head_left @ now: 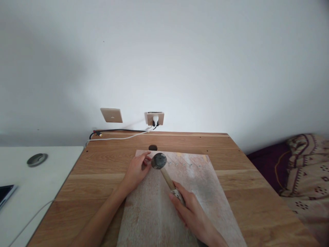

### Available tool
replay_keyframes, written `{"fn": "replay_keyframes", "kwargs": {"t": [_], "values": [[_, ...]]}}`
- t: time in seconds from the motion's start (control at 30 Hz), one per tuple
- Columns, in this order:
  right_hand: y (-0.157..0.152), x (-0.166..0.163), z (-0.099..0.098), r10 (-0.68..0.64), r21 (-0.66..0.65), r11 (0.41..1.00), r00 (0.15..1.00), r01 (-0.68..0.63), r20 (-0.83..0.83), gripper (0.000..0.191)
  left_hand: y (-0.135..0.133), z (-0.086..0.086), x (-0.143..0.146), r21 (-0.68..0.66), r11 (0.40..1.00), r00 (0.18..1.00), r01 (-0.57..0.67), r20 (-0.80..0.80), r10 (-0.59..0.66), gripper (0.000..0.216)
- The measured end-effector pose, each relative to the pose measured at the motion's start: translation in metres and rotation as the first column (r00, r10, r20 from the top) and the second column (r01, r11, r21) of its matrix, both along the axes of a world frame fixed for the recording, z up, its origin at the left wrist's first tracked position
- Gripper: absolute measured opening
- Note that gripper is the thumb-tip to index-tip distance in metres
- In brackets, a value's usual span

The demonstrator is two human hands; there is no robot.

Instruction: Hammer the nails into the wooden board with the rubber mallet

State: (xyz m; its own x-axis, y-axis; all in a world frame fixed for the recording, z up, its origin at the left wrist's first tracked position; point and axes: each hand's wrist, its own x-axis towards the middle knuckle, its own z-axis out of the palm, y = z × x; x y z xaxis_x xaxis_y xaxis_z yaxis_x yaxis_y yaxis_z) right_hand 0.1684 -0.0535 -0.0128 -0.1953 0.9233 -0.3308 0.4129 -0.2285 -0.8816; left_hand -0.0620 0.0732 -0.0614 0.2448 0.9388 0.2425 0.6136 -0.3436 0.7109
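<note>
My right hand (189,209) is wrapped round the handle of a mallet (167,178) with a dark round head and a wooden shaft, white and worn at the grip. The mallet head is over the far left part of a worn, pinkish-grey board (159,212). Beside that head, my left hand (138,168) rests at the board's upper left with its fingers curled and drawn together. Whatever its fingertips hold is hidden or too small to make out. To the right of the mallet head, several small nails (184,164) stand in a row along the board's far end.
The board lies on a wooden table (84,192) against a white wall. Behind it are a cable hole (153,147), a socket with a white plug (155,120) and cables (115,138). At left stands a white table (23,178) with a grey dish (37,160); patterned fabric (308,171) lies right.
</note>
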Motion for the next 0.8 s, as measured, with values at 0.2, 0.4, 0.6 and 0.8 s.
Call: {"fn": "replay_keyframes", "kwargs": {"t": [0.2,0.4,0.6,0.8], "values": [[-0.043,0.019,-0.018,-0.384,-0.054,0.922,0.894,0.382,-0.232,0.08,-0.009,-0.008,-0.005,0.055,0.998,0.999,-0.038,-0.015,0.039,0.039],[-0.059,0.037,-0.016,-0.491,-0.184,0.87,0.828,0.457,-0.27,0.06,-0.011,-0.008,-0.008,0.099,0.994,0.997,-0.055,-0.049,0.06,0.035],[-0.059,0.045,-0.023,-0.306,0.188,0.941,0.945,0.281,0.119,0.059,-0.024,0.006,-0.014,0.113,0.994,0.994,0.013,-0.112,0.0,0.03],[-0.051,0.04,-0.029,-0.188,0.325,0.945,0.881,0.042,0.433,0.049,-0.099,0.019,-0.054,0.244,0.965,0.939,0.095,-0.344,-0.005,0.028]]}}
